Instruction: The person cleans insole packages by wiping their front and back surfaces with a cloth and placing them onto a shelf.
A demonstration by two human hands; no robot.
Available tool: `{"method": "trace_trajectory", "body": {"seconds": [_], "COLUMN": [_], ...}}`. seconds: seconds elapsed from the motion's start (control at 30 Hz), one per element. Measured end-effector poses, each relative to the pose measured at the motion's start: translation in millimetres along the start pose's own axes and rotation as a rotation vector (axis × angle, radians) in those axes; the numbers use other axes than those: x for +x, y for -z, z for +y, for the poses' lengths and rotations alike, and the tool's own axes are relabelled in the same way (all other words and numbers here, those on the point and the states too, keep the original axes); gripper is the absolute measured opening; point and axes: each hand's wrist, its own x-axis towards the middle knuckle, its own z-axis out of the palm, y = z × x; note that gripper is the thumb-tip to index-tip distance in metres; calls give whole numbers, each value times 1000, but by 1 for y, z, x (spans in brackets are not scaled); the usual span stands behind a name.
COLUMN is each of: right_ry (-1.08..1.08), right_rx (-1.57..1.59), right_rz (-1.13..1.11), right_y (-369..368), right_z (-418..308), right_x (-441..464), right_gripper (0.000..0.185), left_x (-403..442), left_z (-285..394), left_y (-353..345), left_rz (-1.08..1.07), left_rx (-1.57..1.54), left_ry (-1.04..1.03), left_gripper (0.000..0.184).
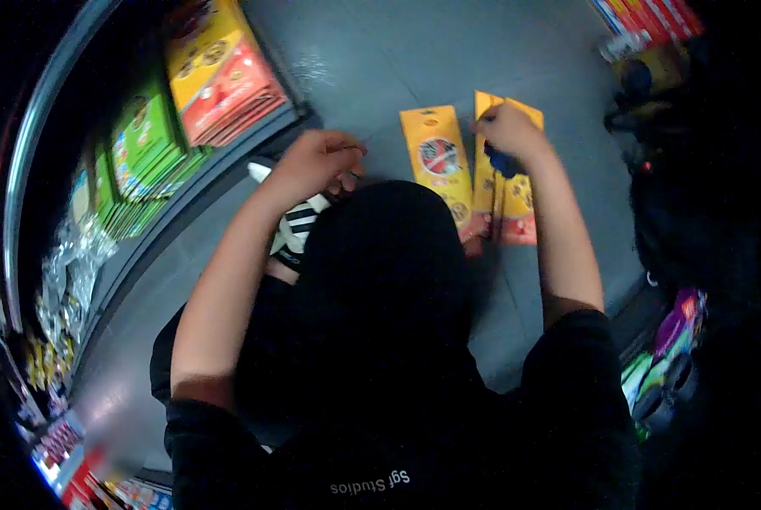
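Two flat yellow packets lie on the grey floor in front of my knees. The left packet (435,157) bears a round picture with a red slash. My right hand (512,132) is closed at the upper end of the right yellow packet (523,225), which has a dark lengthwise line. A dark blue patch (505,161) shows below that hand; I cannot tell whether it is print or an object. My left hand (325,161) hangs over the floor above my striped sandal (298,223), fingers loosely curled and apart, with nothing visible in them.
To the left, a curved shelf edge (189,187) bears a stack of yellow-and-red packets (227,81) and green packets (148,140). Clear plastic wrapping (70,268) lies nearby. Red packs (652,17) are at upper right, and a purple package (679,323) at lower right.
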Motion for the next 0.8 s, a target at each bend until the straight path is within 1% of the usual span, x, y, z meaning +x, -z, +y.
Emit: {"method": "trace_trajectory", "body": {"seconds": [0.03, 0.1, 0.13, 0.17, 0.23, 0.27, 0.33, 0.37, 0.43, 0.47, 0.5, 0.57, 0.6, 0.67, 0.7, 0.77, 0.8], "right_ry": [-38, -88, -150, -194, -332, -351, -423, -433, -508, -478, -479, -518, -525, -512, -517, -539, -532], "right_rx": [-26, 88, 202, 179, 237, 241, 253, 254, 231, 201, 197, 187, 183, 249, 243, 310, 274], "right_rz": [-9, -74, -75, 7, 120, 120, 342, 341, 311, 337, 336, 247, 245, 193, 186, 213, 281], "right_y": [-13, -43, -53, -57, -58, -59, -57, -55, -44, -51, -48, -41, -40, -42, -49, -67, -67], "right_z": [16, 49, 54, 60, 72, 84, 110, 119, 134, 153, 157, 163, 162, 156, 160, 170, 165], "right_x": [-17, -39, -49, -61, -76, -78, -80, -80, -77, -71, -66, -62, -61, -59, -55, -47, -48], "right_gripper": [37, 38, 41, 42, 46, 46, 49, 49, 50, 48, 48, 46, 46, 44, 44, 47, 45], "left_x": [15, 42, 54, 65, 80, 89, 97, 103, 119, 133, 135, 138, 148, 170, 172, 173, 174], "left_z": [-13, -35, -40, -44, -41, -39, -9, 2, 21, 19, 30, 61, 58, 40, 37, 32, 26], "left_y": [-8, -21, -25, -27, -36, -40, -48, -56, -77, -87, -100, -127, -140, -161, -165, -173, -174], "left_rz": [-74, -142, -178, -198, -257, -276, -330, -339, -425, -498, -499, -636, -643, -626, -632, -621, -638], "left_rx": [-39, -21, -8, -3, -23, -19, 26, 28, -28, -105, -109, -62, -65, 11, 3, 206, 279], "left_ry": [54, 65, 68, 69, 139, 144, 211, 214, 151, 99, 99, 231, 233, 226, 230, 211, 208], "left_gripper": [28, 29, 30, 30, 36, 36, 42, 42, 45, 44, 44, 55, 55, 69, 69, 69, 69]}}
